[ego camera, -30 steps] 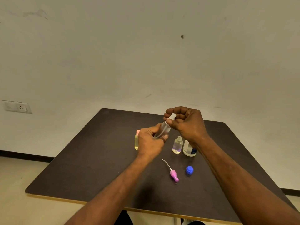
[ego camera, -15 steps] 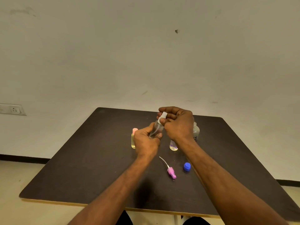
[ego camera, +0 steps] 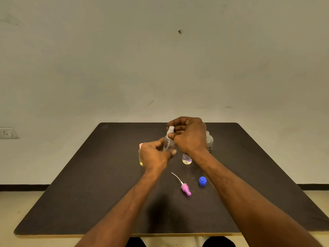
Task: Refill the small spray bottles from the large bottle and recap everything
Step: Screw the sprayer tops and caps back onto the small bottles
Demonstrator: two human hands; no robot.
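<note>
My left hand [ego camera: 155, 155] grips the body of a clear small spray bottle [ego camera: 168, 144], held tilted above the dark table [ego camera: 89, 184]. My right hand [ego camera: 189, 135] pinches its white spray top [ego camera: 171, 130]. Behind the left hand stands a small bottle of yellow liquid with a pink cap [ego camera: 141, 157]. An open small bottle [ego camera: 187, 159] with a little liquid stands under my right wrist. The large bottle [ego camera: 209, 140] stands uncapped behind my right hand. A pink spray head with its tube [ego camera: 185, 188] and a blue cap [ego camera: 202, 180] lie on the table.
The table's front edge runs near my elbows. A plain wall stands behind the table, with a socket [ego camera: 7, 133] at the far left.
The clear bottle is held more upright now, with my right hand staying on its white top. The camera view has shifted slightly; things on the table stayed put.
</note>
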